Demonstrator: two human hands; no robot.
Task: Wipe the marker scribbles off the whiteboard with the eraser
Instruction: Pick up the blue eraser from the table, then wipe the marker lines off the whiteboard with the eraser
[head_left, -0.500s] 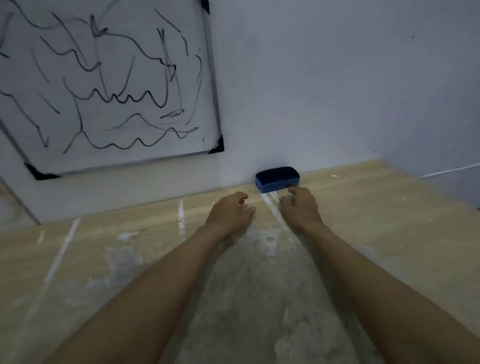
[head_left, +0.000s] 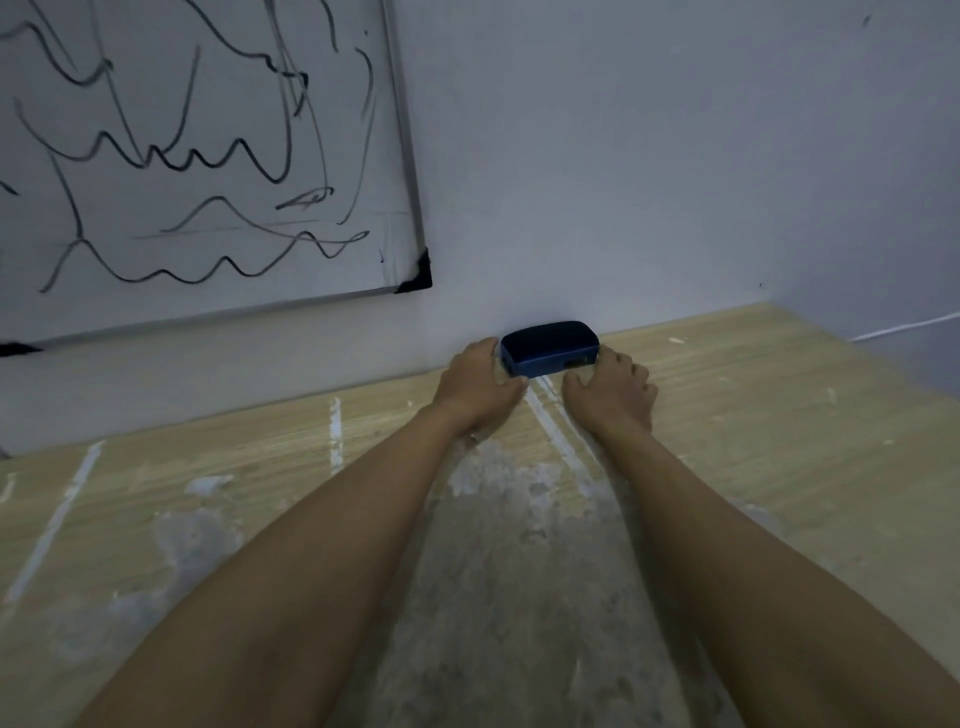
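A dark blue eraser (head_left: 548, 349) lies on the wooden table against the wall. My left hand (head_left: 480, 392) is at its left end, with the fingers curled over that end and the thumb against the lower front. My right hand (head_left: 613, 395) is at the right end, fingers spread, fingertips touching the eraser and the thumb resting on the table. The whiteboard (head_left: 208, 156) hangs on the wall at the upper left, covered with black marker scribbles (head_left: 171, 161). Both hands are well below and to the right of it.
The wooden table (head_left: 779, 441) is streaked with white and grey smears. A plain wall (head_left: 649, 156) rises right behind the eraser. A thin white cable (head_left: 904, 327) runs along the wall at the far right, beyond the table's right edge.
Both hands have moved forward from the table to the two ends of the eraser. The left hand has closed around its left end. The eraser has stayed against the wall.
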